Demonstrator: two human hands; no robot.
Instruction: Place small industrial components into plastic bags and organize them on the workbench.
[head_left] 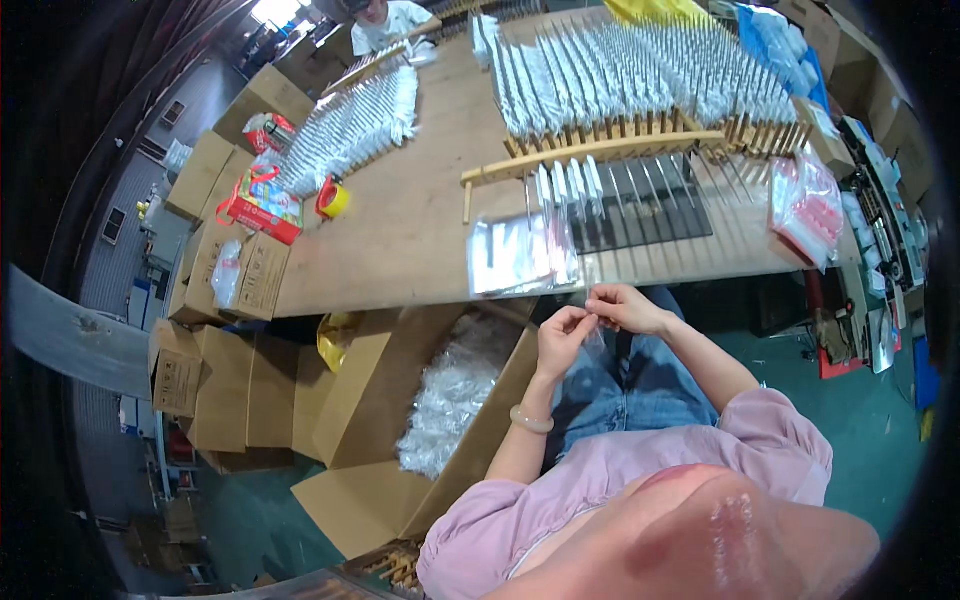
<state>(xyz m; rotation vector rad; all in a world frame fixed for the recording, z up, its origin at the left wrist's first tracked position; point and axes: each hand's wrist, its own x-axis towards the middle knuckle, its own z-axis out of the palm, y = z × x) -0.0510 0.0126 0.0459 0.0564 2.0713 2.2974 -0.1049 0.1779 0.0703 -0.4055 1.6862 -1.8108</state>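
Observation:
My left hand (562, 342) and my right hand (627, 308) meet in front of the table's near edge, above my lap. Both are closed in a pinch, fingertips nearly touching. A small piece of clear plastic film (596, 342) hangs between them; its exact shape is hard to make out. Just beyond, a stack of clear plastic bags (510, 262) lies at the table edge. A wooden rack (590, 152) behind it carries thin metal rods (655, 185), several with white wrapping (572, 182). Under the rods is a black mat (640, 228).
Rows of wrapped rods (640, 75) fill the far right of the table (430, 200). More wrapped rods (350, 130) stand at the left, near yellow tape (333, 199). An open carton (375, 400) of crumpled clear plastic (450, 400) sits beside my left arm. Another person (392, 25) is across.

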